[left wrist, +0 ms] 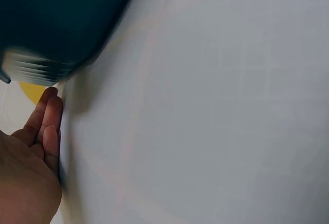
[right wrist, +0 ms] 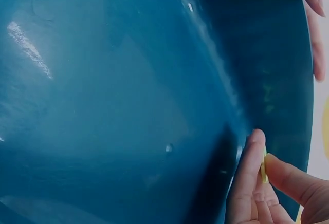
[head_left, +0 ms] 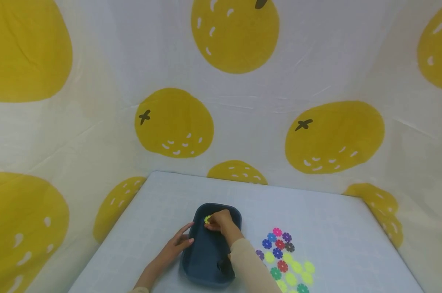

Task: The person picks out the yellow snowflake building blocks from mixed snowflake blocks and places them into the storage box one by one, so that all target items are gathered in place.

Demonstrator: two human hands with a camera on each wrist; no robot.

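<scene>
My right hand [head_left: 221,221] reaches into a dark blue-green plastic tray [head_left: 206,252], near its far left corner. Between thumb and fingertips it pinches a yellow-green notched plastic disc [head_left: 207,219]; in the right wrist view this disc [right wrist: 264,167] is seen edge-on, close to the tray's side wall. My left hand [head_left: 174,247] is at the tray's left side, its extended fingers by the rim. In the left wrist view, the left hand [left wrist: 38,147] shows palm and fingers below the tray's edge. The tray floor in the right wrist view is bare.
Right of the tray, several notched discs [head_left: 277,253] in yellow, red, blue, purple, green, pink and dark brown lie loosely spread on the white table [head_left: 338,228]. A cloth with yellow fruit prints [head_left: 243,122] hangs behind and at the sides.
</scene>
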